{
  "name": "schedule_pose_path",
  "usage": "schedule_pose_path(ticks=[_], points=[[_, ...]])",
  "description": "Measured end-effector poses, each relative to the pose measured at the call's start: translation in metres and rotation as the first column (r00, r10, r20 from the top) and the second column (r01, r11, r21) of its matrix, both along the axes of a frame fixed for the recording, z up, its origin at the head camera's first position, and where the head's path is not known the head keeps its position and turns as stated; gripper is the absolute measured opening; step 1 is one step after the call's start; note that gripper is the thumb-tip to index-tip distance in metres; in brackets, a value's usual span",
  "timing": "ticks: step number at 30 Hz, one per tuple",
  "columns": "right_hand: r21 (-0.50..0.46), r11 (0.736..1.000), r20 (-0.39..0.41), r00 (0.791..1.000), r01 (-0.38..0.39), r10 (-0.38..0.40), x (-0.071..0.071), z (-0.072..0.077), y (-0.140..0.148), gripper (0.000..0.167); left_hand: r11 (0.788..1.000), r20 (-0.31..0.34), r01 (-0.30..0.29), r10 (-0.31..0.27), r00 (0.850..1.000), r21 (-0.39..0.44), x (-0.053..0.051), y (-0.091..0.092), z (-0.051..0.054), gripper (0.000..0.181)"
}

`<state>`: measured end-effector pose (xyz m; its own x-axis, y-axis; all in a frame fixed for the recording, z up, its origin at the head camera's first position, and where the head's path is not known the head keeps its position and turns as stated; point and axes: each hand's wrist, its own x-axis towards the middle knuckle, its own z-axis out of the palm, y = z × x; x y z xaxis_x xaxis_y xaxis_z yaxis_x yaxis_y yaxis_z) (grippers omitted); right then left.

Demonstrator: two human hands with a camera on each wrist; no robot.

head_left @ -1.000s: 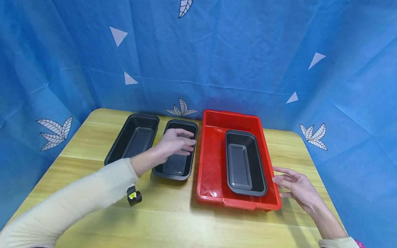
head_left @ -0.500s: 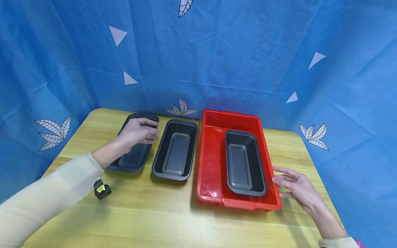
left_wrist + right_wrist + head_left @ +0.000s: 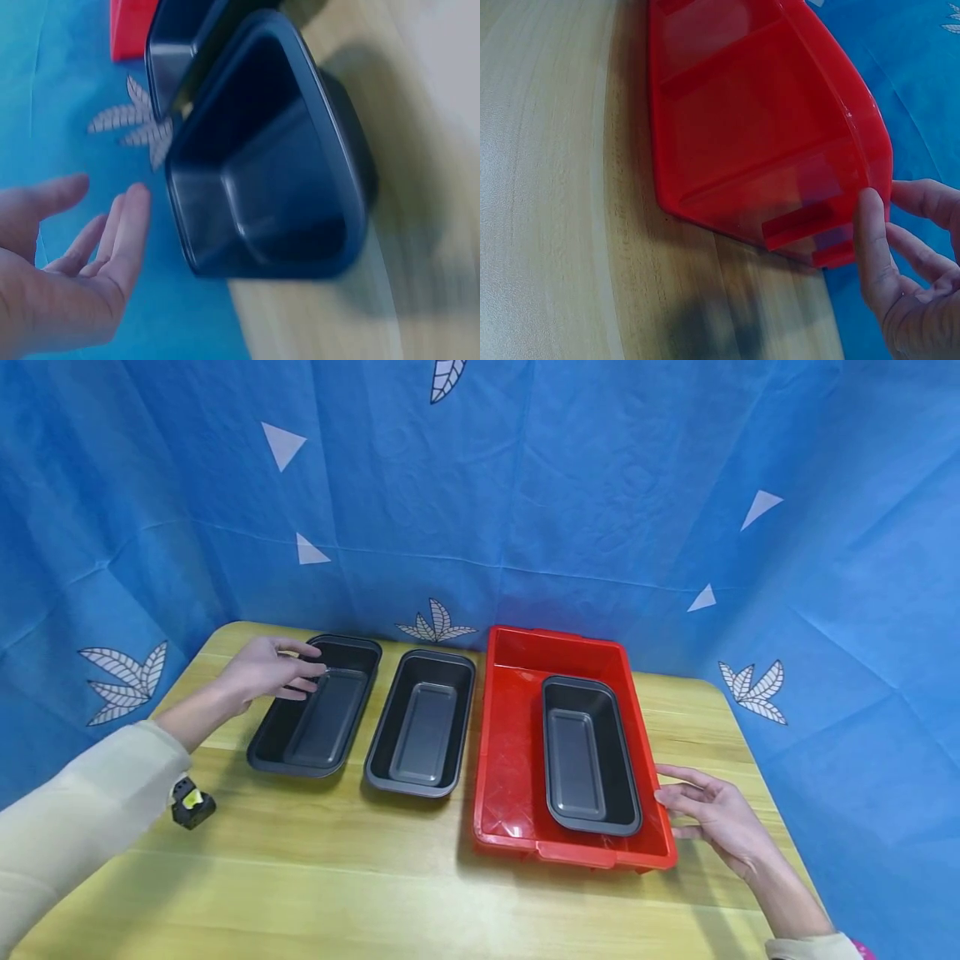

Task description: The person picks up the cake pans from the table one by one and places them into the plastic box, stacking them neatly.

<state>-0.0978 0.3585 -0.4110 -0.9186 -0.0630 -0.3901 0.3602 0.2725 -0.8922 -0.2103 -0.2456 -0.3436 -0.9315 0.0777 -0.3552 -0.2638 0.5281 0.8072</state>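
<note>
Over the left edge of the leftmost dark loaf pan [image 3: 324, 718], my left hand [image 3: 272, 672] hovers with fingers loosely extended and nothing in them. In the left wrist view that hand [image 3: 82, 262] is beside the pan [image 3: 270, 187], apart from it. My right hand [image 3: 716, 818] touches the right side of the red tray [image 3: 517, 752] with extended fingers. The right wrist view has the fingertips of this hand [image 3: 915, 262] against the tray's wall [image 3: 765, 127]. A dark loaf pan [image 3: 592, 756] lies inside the tray, toward its right side.
Between the leftmost pan and the red tray stands another dark loaf pan [image 3: 422, 727]. All rest on a wooden table [image 3: 337, 877], with a blue patterned cloth [image 3: 480, 485] hanging behind and at both sides.
My left hand has moved leftward, from above the middle pan across to the leftmost pan's left edge. The right hand has stayed at the tray, and the pans have not moved.
</note>
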Motion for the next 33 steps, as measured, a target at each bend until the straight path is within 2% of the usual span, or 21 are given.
schedule_pose_path(ticks=[9,14,20,26,33], points=[[-0.015,1.0,0.004,1.0,-0.006,0.006,-0.001,0.001,0.002,0.045,0.998,-0.066,-0.007,0.003,0.998,-0.06,-0.01,-0.048,-0.01,0.06],[-0.016,1.0,0.004,1.0,-0.01,0.01,-0.001,0.002,0.002,0.045,0.994,-0.064,-0.009,0.002,0.998,-0.112,-0.012,-0.064,-0.017,0.061],[-0.009,1.0,0.006,1.0,-0.009,0.009,0.0,0.003,0.001,0.043,0.991,-0.056,-0.008,0.0,0.998,-0.136,-0.015,-0.07,-0.029,0.063],[-0.034,0.999,0.007,1.0,-0.008,0.008,0.0,0.003,0.002,0.038,0.992,-0.031,-0.002,-0.002,1.0,-0.129,-0.022,-0.066,-0.039,0.061],[-0.02,1.0,0.007,1.0,-0.014,0.014,-0.001,0.002,0.002,0.046,0.986,-0.024,0.017,-0.021,1.0,-0.164,-0.027,-0.059,-0.049,0.061]])
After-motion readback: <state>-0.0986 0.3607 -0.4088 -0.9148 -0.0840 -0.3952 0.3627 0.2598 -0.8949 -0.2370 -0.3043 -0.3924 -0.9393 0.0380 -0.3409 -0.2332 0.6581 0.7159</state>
